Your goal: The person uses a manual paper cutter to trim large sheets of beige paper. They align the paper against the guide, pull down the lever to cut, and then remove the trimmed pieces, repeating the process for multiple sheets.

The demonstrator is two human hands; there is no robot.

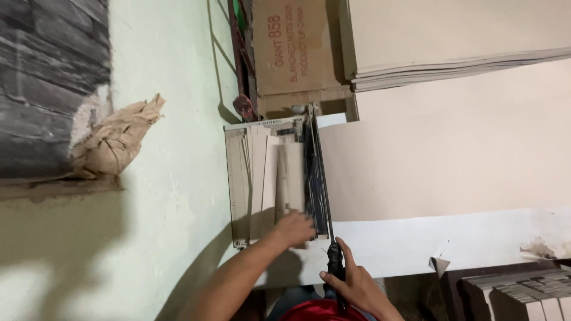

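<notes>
Far over at nine o'clock, a brown paper sack (116,139) leans on the wall. Next comes the paper cutter (276,178) on the desk (452,241). Its long side runs from twelve to six o'clock. The left hand (294,229) lies flat on the card strips (279,172), fingers spread. At five o'clock from it, the right hand (351,284) grips the black blade handle (335,258), fingers closed tight. A stack of big sheets (458,41) sits at one o'clock.

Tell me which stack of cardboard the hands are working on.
The stack on the cutter, under the left hand; the larger stack lies untouched at top right.
</notes>
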